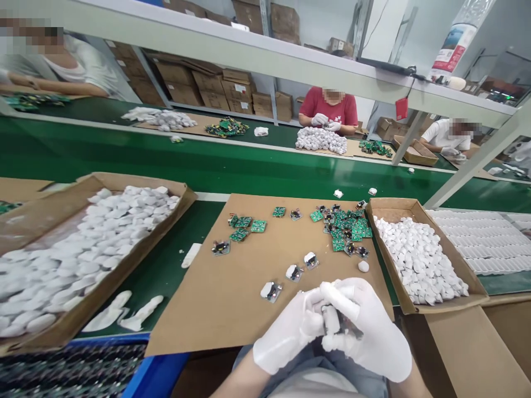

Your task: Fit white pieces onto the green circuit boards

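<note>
Gripping a small circuit assembly (pixel 331 320) between them, the gloved left hand (pixel 292 330) and gloved right hand (pixel 371 330) close their fingers around it at the near edge of a cardboard sheet (pixel 207 301). Three white-topped boards (pixel 271 291) lie just beyond the grip, leftward; farther beyond sits a green board pile (pixel 348 225); right of it, a box (pixel 460 305) of white pieces (pixel 415 260).

Three white-topped boards (pixel 271 291) and one loose white pellet (pixel 363 266) lie on the sheet (pixel 199 309) between two cardboard trays (pixel 394 209).
</note>
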Demonstrator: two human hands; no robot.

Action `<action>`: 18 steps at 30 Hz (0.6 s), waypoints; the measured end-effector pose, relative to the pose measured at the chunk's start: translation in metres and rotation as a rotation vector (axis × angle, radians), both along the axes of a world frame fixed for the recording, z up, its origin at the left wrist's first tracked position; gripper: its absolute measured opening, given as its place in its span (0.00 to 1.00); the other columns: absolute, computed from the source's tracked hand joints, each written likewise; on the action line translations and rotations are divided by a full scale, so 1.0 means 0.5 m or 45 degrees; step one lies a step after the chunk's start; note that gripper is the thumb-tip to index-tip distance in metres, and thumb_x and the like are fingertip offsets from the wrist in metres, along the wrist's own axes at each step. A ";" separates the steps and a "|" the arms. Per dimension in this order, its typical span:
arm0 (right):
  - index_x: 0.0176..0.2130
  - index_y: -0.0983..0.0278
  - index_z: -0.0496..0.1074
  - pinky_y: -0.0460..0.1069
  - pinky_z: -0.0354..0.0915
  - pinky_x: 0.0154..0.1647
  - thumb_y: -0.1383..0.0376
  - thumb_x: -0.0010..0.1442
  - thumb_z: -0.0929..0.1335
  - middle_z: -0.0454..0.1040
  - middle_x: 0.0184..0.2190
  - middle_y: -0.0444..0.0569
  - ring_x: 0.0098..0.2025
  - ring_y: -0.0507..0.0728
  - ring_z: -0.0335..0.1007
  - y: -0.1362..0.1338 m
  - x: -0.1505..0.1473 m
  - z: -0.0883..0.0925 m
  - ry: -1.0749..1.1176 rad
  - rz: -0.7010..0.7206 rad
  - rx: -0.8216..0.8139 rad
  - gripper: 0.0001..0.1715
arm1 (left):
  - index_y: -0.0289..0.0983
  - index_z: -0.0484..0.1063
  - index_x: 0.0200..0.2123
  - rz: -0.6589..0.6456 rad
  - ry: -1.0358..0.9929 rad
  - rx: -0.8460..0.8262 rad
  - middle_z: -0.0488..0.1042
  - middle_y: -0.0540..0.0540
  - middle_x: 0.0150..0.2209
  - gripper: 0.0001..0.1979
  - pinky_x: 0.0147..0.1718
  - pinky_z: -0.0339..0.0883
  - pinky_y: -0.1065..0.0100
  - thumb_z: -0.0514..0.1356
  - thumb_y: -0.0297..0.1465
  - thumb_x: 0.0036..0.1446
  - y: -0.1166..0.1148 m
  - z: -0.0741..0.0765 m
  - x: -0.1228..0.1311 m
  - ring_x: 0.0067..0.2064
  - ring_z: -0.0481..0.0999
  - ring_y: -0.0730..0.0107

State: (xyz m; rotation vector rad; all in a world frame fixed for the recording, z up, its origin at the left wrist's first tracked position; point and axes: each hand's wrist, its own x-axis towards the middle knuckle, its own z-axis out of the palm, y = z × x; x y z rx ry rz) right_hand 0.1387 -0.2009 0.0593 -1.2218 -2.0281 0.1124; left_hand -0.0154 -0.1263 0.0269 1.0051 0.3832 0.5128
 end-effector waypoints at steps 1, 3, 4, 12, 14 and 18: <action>0.69 0.56 0.50 0.56 0.70 0.47 0.50 0.68 0.62 0.76 0.39 0.49 0.45 0.59 0.72 0.002 0.010 -0.022 0.058 0.003 -0.069 0.36 | 0.35 0.77 0.35 0.038 0.050 0.013 0.74 0.44 0.25 0.32 0.33 0.71 0.61 0.66 0.59 0.42 0.010 -0.009 -0.007 0.28 0.74 0.64; 0.68 0.56 0.53 0.53 0.71 0.43 0.59 0.68 0.64 0.75 0.37 0.48 0.41 0.57 0.71 0.007 0.028 -0.074 0.112 -0.073 -0.237 0.33 | 0.36 0.78 0.36 0.182 0.200 0.035 0.77 0.41 0.28 0.33 0.33 0.73 0.59 0.63 0.61 0.44 0.038 -0.027 -0.026 0.30 0.77 0.59; 0.68 0.57 0.53 0.53 0.71 0.42 0.64 0.67 0.66 0.75 0.36 0.47 0.39 0.57 0.71 0.011 0.035 -0.101 0.097 -0.148 -0.306 0.35 | 0.35 0.78 0.37 0.243 0.258 0.041 0.78 0.39 0.29 0.32 0.32 0.73 0.59 0.63 0.59 0.46 0.056 -0.033 -0.037 0.31 0.78 0.57; 0.67 0.61 0.56 0.61 0.68 0.57 0.61 0.57 0.73 0.72 0.56 0.57 0.57 0.65 0.68 0.027 0.036 -0.165 -0.135 -0.413 -0.356 0.44 | 0.31 0.64 0.61 0.473 1.170 1.029 0.73 0.34 0.57 0.33 0.56 0.64 0.56 0.56 0.45 0.58 0.295 -0.041 -0.014 0.54 0.75 0.47; 0.68 0.61 0.55 0.61 0.64 0.61 0.60 0.62 0.70 0.67 0.61 0.58 0.62 0.65 0.63 0.007 0.067 -0.133 -0.159 -0.516 -0.296 0.40 | 0.28 0.62 0.62 0.489 1.244 1.212 0.64 0.30 0.64 0.32 0.63 0.51 0.49 0.55 0.38 0.57 0.364 -0.047 0.028 0.65 0.61 0.40; 0.66 0.64 0.57 0.60 0.59 0.65 0.60 0.68 0.62 0.65 0.63 0.58 0.65 0.62 0.60 -0.047 0.205 -0.074 -0.162 -0.979 -0.201 0.31 | 0.30 0.65 0.59 0.446 1.382 1.434 0.60 0.25 0.64 0.30 0.60 0.51 0.40 0.57 0.36 0.54 0.464 -0.065 0.083 0.66 0.55 0.29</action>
